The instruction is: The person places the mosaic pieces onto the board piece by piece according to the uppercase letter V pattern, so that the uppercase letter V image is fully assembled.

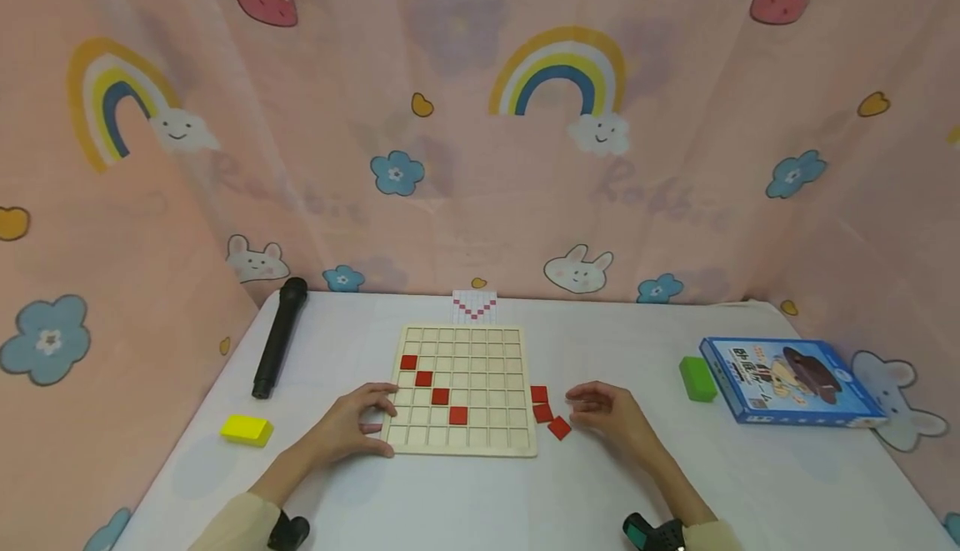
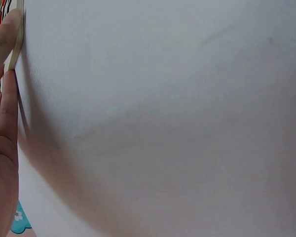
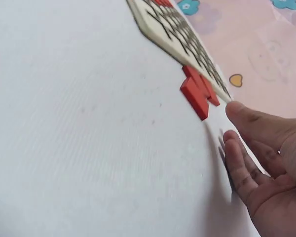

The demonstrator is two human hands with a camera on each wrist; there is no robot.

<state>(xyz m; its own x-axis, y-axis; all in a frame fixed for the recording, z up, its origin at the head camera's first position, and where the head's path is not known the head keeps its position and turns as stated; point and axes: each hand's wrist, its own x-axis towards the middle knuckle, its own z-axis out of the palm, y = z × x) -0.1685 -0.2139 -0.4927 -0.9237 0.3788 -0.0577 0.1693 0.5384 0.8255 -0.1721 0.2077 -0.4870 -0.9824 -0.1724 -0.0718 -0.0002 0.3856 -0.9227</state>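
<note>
A pale wooden grid board [image 1: 491,372] lies flat on the table, with several red square tiles [image 1: 440,397] in a diagonal line in its cells. My left hand [image 1: 348,426] holds the board's left side, fingertips on the edge and thumb at the near corner; the left wrist view shows these fingers [image 2: 7,106] against the rim. Three loose red tiles [image 1: 558,428] lie beside the board's right edge, also seen as red pieces [image 3: 195,96] in the right wrist view. Just right of them hovers my right hand [image 1: 603,409], fingers loosely bent and holding nothing.
Behind the board is a small card [image 1: 475,308] with a red V-shaped pattern. A black microphone [image 1: 280,338] and a yellow block [image 1: 247,430] lie to the left. At right, a green block [image 1: 698,379] touches or nearly touches a blue box [image 1: 791,380].
</note>
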